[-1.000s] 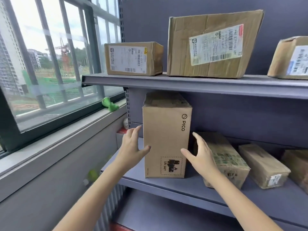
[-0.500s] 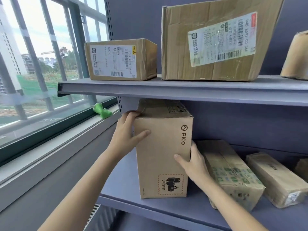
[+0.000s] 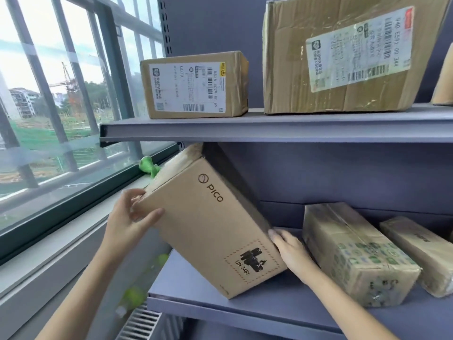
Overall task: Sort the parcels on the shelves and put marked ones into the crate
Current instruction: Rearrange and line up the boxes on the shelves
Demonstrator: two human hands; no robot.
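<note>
On the lower shelf [image 3: 282, 312], at its window end, the PICO carton [image 3: 210, 224] stood tipped on its lower front edge, top leaning left toward the window, long axis running from the upper left corner down to the lower right; I read it as mid-tilt, neither flat nor lifted clear. My left hand [image 3: 127, 222] held the upper left corner, thumb laid across the printed front face and fingers curled over the top edge behind; my right hand [image 3: 291, 253] sat low against the right side face near the bottom, fingers wrapped round that edge, just beside the taped parcel [image 3: 353, 256] with green print. So the carton lay between the two hands, one high and left, one low and right, along its diagonal. A battery mark reading UN 3481 showed near its lower corner; whether that counted as the marking I could not tell. No crate was in view. Above, on the upper shelf [image 3: 269, 128], two labelled boxes stood untouched.
</note>
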